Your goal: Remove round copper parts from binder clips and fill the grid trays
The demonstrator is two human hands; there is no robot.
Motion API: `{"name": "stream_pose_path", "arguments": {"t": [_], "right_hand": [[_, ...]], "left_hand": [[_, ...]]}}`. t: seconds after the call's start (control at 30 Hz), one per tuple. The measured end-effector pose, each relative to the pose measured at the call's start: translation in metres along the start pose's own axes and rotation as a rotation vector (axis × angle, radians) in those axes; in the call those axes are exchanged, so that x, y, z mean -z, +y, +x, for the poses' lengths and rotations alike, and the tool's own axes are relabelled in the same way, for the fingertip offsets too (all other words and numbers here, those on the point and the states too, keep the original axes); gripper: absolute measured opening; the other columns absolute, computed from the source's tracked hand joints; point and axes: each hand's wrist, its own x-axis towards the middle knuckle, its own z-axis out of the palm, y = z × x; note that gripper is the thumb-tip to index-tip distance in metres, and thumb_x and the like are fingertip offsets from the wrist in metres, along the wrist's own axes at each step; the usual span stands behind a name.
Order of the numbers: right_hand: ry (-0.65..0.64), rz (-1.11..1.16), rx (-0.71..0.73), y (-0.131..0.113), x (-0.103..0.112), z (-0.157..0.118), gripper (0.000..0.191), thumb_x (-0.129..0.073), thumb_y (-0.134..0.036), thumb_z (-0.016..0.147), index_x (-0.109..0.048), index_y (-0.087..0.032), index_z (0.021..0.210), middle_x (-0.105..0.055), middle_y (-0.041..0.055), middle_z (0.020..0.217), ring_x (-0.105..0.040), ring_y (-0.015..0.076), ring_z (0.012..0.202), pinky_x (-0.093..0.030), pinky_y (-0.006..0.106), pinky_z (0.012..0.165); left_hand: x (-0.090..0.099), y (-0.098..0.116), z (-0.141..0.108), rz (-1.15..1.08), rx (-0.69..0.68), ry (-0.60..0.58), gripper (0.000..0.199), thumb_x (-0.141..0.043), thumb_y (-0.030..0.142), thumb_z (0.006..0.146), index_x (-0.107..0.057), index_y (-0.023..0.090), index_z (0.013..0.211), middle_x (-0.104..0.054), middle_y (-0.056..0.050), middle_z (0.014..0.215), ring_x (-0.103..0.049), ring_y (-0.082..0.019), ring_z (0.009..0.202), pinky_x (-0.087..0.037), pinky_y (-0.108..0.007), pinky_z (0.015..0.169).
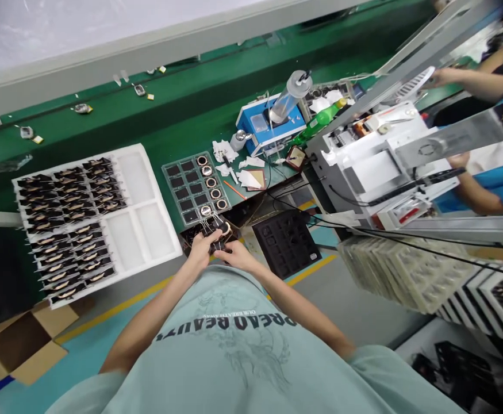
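Close to my body, both hands hold a small black part with binder clips (217,226) on it. A round ring and silver wire clip handles show at its top. My left hand (200,248) grips its left side, and my right hand (236,255) has its fingers closed on the lower right. My fingers cover much of the part. Just beyond them lies a clear compartment tray (177,188) with black square pieces and a column of round ringed parts. To the left, a white foam tray (151,220) carries rows of similar clipped black parts.
Right of the compartment tray are crumpled tissues (224,151), an orange stick (235,190), a blue machine (260,138) and a green bottle (320,122). A black tray (286,242) sits below the bench edge. Cables (341,223) cross rightward. A co-worker's arm (479,192) shows at right.
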Motion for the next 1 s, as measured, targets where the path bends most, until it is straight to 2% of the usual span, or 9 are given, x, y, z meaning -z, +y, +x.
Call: {"name": "stream_pose_path", "arguments": {"t": [0.13,0.27,0.33,0.47,0.53,0.6,0.7,0.83,1.0], "right_hand": [[0.024,0.044,-0.078,0.022,0.003,0.003,0.038,-0.07,-0.051,0.081,-0.067,-0.015,0.069,-0.064,0.0017,0.06,-0.054,0.0122,0.051,-0.04,0.022,0.048],[0.13,0.02,-0.319,0.044,-0.004,0.038,0.024,-0.078,-0.037,0.076,-0.068,-0.015,0.075,-0.068,0.0033,0.069,-0.06,0.0149,0.057,-0.047,0.023,0.05],[0.17,-0.008,-0.364,0.047,-0.01,0.061,0.022,-0.08,-0.03,0.073,-0.069,-0.014,0.083,-0.071,0.005,0.076,-0.064,0.0167,0.064,-0.051,0.025,0.058],[0.261,0.004,-0.328,0.039,-0.014,0.082,0.04,-0.078,-0.028,0.076,-0.068,-0.015,0.112,-0.073,0.0126,0.11,-0.068,0.0218,0.096,-0.053,0.029,0.08],[0.232,0.09,-0.279,0.032,-0.011,0.074,0.04,-0.068,-0.038,0.087,-0.066,-0.016,0.12,-0.071,0.0143,0.118,-0.068,0.0214,0.101,-0.053,0.03,0.083],[0.11,0.307,-0.176,0.024,-0.009,0.058,0.044,-0.057,-0.05,0.093,-0.066,-0.017,0.122,-0.071,0.0133,0.118,-0.069,0.0202,0.097,-0.054,0.03,0.078],[-0.019,0.599,-0.037,0.013,-0.007,0.03,0.05,-0.068,-0.06,0.083,-0.071,-0.017,0.108,-0.074,0.0094,0.103,-0.067,0.0182,0.083,-0.052,0.027,0.069],[0.11,0.658,-0.043,0.006,-0.005,0.009,0.045,-0.079,-0.059,0.071,-0.073,-0.016,0.083,-0.071,0.0043,0.081,-0.061,0.0155,0.069,-0.048,0.026,0.063],[0.187,0.692,-0.067,0.004,0.016,-0.002,0.047,-0.081,-0.057,0.069,-0.073,-0.017,0.093,-0.072,0.0058,0.088,-0.065,0.019,0.079,-0.052,0.03,0.07]], "left_hand": [[0.016,0.017,0.005,-0.049,-0.108,0.064,0.043,-0.093,0.03,0.053,-0.071,0.015,0.087,-0.075,-0.007,0.089,-0.07,-0.017,0.08,-0.054,-0.029,0.076],[0.046,0.034,0.006,-0.014,-0.244,0.197,0.042,-0.09,0.029,0.058,-0.068,0.016,0.091,-0.074,-0.007,0.093,-0.071,-0.018,0.085,-0.057,-0.034,0.082],[0.06,0.038,0.002,0.036,-0.282,0.25,0.041,-0.09,0.028,0.059,-0.068,0.015,0.091,-0.073,-0.006,0.093,-0.071,-0.019,0.084,-0.057,-0.034,0.08],[0.077,0.032,-0.011,0.191,-0.296,0.294,0.046,-0.089,0.026,0.058,-0.069,0.015,0.098,-0.071,-0.006,0.091,-0.068,-0.018,0.078,-0.057,-0.034,0.075],[0.077,0.024,-0.016,0.321,-0.263,0.229,0.053,-0.089,0.022,0.055,-0.07,0.016,0.104,-0.072,-0.005,0.091,-0.067,-0.018,0.076,-0.057,-0.034,0.073],[0.071,0.015,-0.019,0.463,-0.217,0.092,0.057,-0.089,0.016,0.05,-0.072,0.017,0.104,-0.073,-0.006,0.093,-0.067,-0.021,0.08,-0.056,-0.036,0.076],[0.058,0.005,-0.021,0.599,-0.19,-0.084,0.058,-0.089,0.01,0.044,-0.075,0.019,0.1,-0.074,-0.006,0.096,-0.067,-0.025,0.088,-0.052,-0.038,0.087],[0.046,0.0,-0.02,0.61,-0.178,-0.144,0.062,-0.089,0.007,0.042,-0.077,0.02,0.102,-0.074,-0.007,0.096,-0.067,-0.028,0.094,-0.048,-0.04,0.095],[0.041,-0.003,-0.015,0.562,-0.139,-0.264,0.072,-0.09,0.01,0.043,-0.075,0.018,0.112,-0.074,-0.01,0.104,-0.068,-0.028,0.093,-0.049,-0.04,0.093]]}}
